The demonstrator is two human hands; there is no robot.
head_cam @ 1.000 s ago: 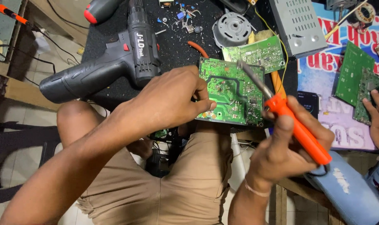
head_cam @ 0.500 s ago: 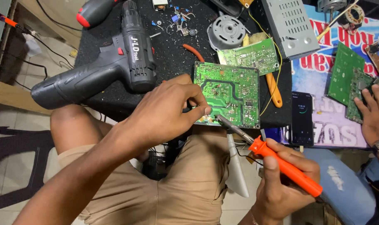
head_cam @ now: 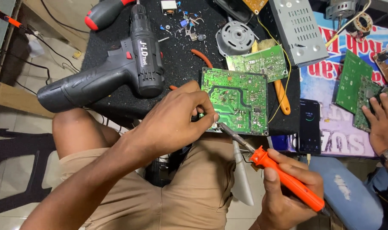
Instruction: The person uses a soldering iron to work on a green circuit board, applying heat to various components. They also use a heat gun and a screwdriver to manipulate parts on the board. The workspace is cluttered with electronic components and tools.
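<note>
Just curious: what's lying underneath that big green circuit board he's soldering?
The big green circuit board rests on a black mat, its near edge overhanging. An orange-handled tool sticks out beside it. Anything directly beneath is hidden.

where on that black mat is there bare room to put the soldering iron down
One bare patch of the black mat lies between the cordless drill and the big green circuit board, above the left hand. It is crowded at the top by the loose small parts and round motor. The right hand holds the orange soldering iron.
</note>
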